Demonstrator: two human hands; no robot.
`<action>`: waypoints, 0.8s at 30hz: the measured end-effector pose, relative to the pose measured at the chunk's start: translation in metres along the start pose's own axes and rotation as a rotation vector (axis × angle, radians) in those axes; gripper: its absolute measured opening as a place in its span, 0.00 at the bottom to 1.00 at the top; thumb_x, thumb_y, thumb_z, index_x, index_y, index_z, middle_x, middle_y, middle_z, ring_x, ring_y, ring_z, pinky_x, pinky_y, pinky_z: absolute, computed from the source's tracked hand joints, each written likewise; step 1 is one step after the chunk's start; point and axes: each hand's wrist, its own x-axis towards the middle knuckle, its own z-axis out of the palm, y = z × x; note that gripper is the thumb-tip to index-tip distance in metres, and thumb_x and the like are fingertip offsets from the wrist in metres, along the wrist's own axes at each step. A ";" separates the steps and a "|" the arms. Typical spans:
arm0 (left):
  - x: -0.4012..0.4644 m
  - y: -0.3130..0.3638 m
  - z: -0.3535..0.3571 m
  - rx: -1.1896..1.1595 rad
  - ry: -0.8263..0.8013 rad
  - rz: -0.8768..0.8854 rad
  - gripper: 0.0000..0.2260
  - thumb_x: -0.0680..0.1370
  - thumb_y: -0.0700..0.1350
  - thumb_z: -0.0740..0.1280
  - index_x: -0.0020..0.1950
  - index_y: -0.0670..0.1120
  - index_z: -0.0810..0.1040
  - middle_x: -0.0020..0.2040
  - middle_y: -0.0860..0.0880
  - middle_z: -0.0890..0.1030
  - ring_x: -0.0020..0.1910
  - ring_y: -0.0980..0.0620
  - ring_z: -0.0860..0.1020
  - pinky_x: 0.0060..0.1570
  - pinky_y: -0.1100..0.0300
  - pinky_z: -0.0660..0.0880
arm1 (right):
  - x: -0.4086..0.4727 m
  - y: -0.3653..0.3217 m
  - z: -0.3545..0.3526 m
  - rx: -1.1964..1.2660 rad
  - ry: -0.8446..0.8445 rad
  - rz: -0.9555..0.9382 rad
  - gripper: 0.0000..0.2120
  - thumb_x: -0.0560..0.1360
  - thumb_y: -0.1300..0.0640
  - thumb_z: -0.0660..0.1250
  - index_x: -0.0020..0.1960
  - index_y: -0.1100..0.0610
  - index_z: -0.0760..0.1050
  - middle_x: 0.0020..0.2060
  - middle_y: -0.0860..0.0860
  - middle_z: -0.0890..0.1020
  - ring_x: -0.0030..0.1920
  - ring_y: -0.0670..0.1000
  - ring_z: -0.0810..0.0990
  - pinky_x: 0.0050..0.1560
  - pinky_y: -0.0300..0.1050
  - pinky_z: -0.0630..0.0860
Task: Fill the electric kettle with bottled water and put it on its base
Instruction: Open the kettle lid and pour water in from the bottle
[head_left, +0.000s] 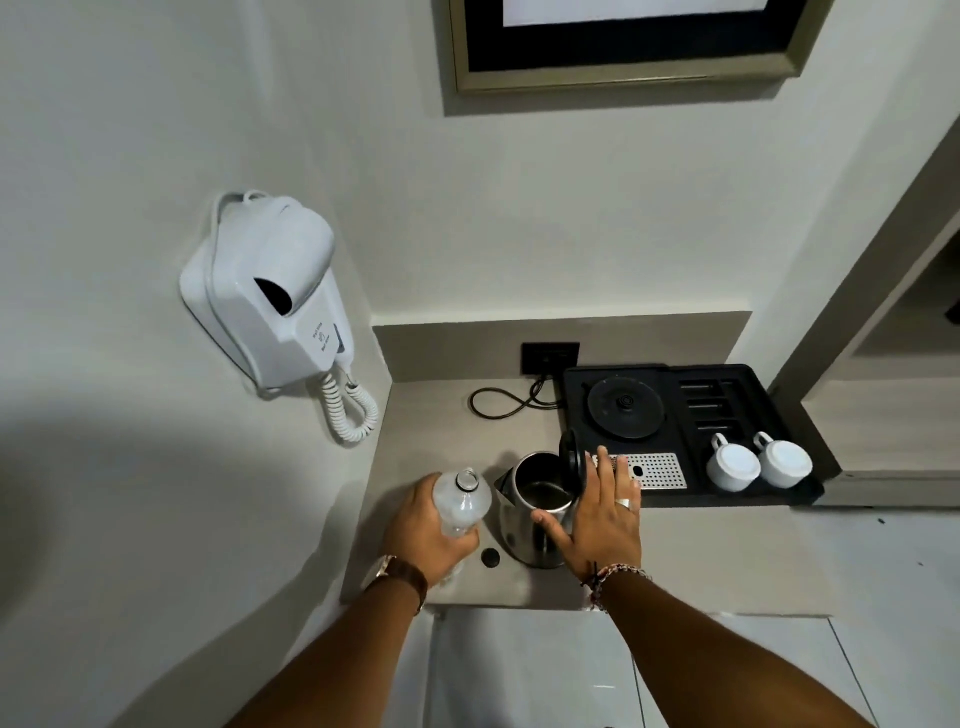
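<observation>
Both hands work near the tabletop (701, 551) edge: left hand (427, 530) fingers wrap an uncapped bottle (461, 501), right hand (597, 514) lies open against the kettle (535, 512). Its lid is up; its base (626, 406) sits far right.

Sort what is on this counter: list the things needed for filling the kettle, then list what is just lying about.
Needed: kettle, lid open; uncapped water bottle in the left hand; bottle cap; kettle base; right hand steadying the kettle.

Lying about: two upturned cups; wall hair dryer; picture frame.
</observation>
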 end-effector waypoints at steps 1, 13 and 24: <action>-0.002 0.003 -0.003 0.038 -0.019 0.008 0.31 0.65 0.54 0.80 0.66 0.52 0.75 0.58 0.54 0.81 0.54 0.52 0.80 0.48 0.64 0.73 | -0.001 0.001 0.000 0.003 -0.007 -0.004 0.52 0.73 0.22 0.51 0.81 0.60 0.54 0.81 0.61 0.59 0.81 0.65 0.52 0.79 0.65 0.55; 0.026 0.056 -0.004 0.612 -0.394 0.116 0.37 0.61 0.61 0.79 0.64 0.47 0.70 0.55 0.48 0.80 0.51 0.45 0.81 0.48 0.54 0.79 | -0.002 0.000 -0.006 -0.045 -0.047 -0.016 0.51 0.75 0.23 0.47 0.81 0.62 0.56 0.80 0.62 0.61 0.80 0.67 0.55 0.79 0.64 0.58; 0.037 0.085 -0.001 0.784 -0.464 0.111 0.33 0.64 0.56 0.81 0.64 0.46 0.75 0.52 0.48 0.80 0.45 0.47 0.75 0.44 0.55 0.76 | -0.001 0.001 -0.005 -0.052 -0.081 -0.023 0.53 0.74 0.21 0.40 0.82 0.60 0.52 0.81 0.60 0.58 0.81 0.66 0.51 0.80 0.63 0.54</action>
